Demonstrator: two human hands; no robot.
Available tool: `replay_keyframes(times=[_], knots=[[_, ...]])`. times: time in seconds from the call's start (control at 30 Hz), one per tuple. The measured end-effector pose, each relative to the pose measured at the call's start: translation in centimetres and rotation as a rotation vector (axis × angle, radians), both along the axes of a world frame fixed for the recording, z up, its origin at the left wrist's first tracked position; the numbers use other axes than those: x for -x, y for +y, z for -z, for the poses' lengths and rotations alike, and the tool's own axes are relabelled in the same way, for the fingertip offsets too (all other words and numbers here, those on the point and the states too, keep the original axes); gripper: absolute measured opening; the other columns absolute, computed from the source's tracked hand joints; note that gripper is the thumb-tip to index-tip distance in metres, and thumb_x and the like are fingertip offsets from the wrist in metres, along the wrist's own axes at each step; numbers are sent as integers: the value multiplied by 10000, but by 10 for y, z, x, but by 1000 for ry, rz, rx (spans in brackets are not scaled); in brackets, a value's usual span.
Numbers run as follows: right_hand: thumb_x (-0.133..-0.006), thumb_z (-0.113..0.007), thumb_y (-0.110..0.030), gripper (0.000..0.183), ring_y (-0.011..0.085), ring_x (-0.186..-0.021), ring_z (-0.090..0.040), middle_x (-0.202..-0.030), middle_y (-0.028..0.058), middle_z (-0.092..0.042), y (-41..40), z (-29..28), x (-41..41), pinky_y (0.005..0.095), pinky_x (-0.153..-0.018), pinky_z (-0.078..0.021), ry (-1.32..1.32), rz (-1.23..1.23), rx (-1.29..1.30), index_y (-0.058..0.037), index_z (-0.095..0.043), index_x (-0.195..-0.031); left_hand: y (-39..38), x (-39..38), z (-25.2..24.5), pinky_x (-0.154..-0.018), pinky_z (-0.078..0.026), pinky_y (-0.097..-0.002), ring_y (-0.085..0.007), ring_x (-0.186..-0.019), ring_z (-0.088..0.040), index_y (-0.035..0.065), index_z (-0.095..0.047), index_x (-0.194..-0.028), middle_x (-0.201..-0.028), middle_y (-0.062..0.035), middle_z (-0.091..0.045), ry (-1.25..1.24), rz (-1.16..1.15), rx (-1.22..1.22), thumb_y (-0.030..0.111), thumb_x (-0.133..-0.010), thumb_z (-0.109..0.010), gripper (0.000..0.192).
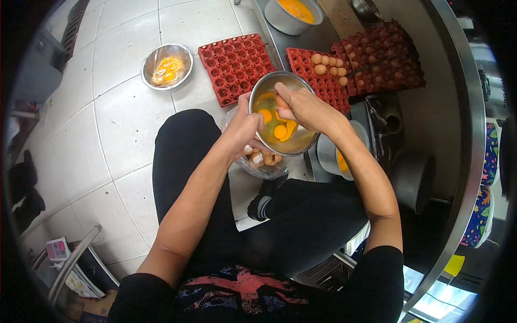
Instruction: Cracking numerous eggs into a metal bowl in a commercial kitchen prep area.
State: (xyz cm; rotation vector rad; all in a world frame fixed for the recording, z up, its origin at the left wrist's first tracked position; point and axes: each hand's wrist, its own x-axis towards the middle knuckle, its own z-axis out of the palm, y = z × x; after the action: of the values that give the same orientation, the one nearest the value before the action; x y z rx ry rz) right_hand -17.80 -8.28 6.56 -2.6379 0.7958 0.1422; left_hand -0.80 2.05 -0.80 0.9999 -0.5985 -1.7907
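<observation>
A round metal bowl (305, 141) is tilted in front of me above a clear plastic bag. My left hand (245, 127) grips its left rim. Inside lie clear egg white and several yolks (280, 131). My right hand (301, 105) is over the bowl with a brown egg (281, 102) in its fingers. Those fingers hide much of the egg, so I cannot tell whether its shell is cracked. Under the bowl, broken eggshells (258, 157) fill part of the plastic bag (271, 173).
A red egg tray (242, 60) with bare cups is on the left. Another red tray (301, 60) holds several brown eggs (325, 60), beside stacked trays (383, 58). Pots with yolk (278, 18) (329, 151) stand on the steel shelf. A plastic-lined bowl (150, 76) sits on the floor.
</observation>
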Motion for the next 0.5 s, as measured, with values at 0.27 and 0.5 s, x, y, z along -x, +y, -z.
replay_keyframes(times=[0.27, 0.5], knots=[[-1012, -595, -236, 302, 469, -935, -640, -956, 229, -669, -1, 2, 1, 539, -789, -474, 75, 57, -27, -48, -434, -1186, 0, 3, -2, -668, -678, -537, -445, -1130, -631, 158, -166, -1532, -1372, -264, -442, -26, 9, -10, 8, -823, -448, 777], [-1076, -453, -369, 382, 498, -994, -668, -1036, 294, -695, 32, -73, -28, 578, -874, -499, 103, 259, 53, -72, -418, -1312, 3, -2, -11, -705, -680, -510, -432, -1206, -575, 104, -239, -1495, -1370, -243, -420, -43, -13, -43, 26, -777, -467, 757]])
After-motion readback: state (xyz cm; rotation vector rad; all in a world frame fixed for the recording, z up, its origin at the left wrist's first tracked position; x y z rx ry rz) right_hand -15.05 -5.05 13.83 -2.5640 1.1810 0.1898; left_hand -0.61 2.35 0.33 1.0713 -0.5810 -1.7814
